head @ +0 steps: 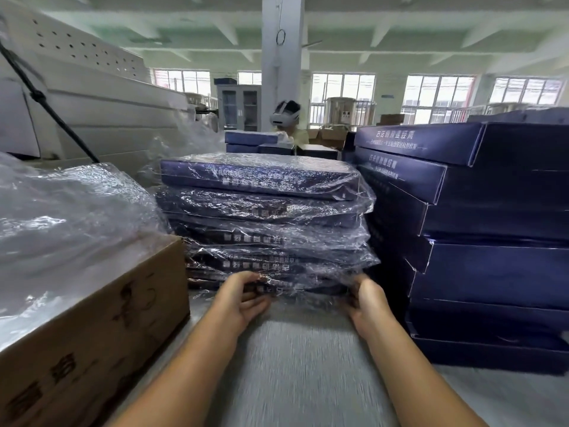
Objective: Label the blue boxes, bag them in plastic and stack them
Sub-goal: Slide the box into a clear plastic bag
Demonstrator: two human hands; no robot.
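Bottom box point(308, 288) of the bagged stack point(268, 223), on the table point(308, 365) directly ahead of the grip, is held at its near edge by left hand point(243, 298) and right hand point(366, 303), fingers curled on the plastic; pressure should be kept even so the stack is squared, not skewed.

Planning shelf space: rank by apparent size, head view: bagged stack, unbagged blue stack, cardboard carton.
Largest: unbagged blue stack.
Then bagged stack and cardboard carton look alike; the carton is nearer and cropped, so unranked.
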